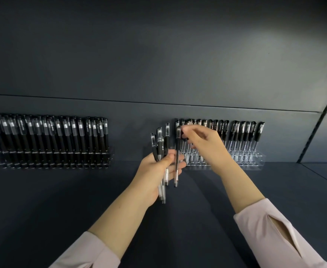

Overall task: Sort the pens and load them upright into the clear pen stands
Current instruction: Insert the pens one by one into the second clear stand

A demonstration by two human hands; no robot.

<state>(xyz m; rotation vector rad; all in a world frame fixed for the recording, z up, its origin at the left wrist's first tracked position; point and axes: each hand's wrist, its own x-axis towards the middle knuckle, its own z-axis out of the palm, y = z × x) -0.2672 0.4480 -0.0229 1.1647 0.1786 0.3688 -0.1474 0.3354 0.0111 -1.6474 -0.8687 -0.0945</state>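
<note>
My left hand (158,167) grips a bundle of several black-capped clear pens (161,144), held upright in front of the wall. My right hand (203,144) pinches the cap end of a single pen (177,161), which hangs upright just right of the bundle. Behind my right hand stands the right clear pen stand (255,161), holding a row of capped pens at the back with several holes showing in front. The left clear pen stand (52,159) is packed with black pens.
Both stands sit on a dark blue table (178,229) against a dark wall (158,55). A seam runs diagonally at the right edge. Pale pink sleeves cover both forearms near the bottom.
</note>
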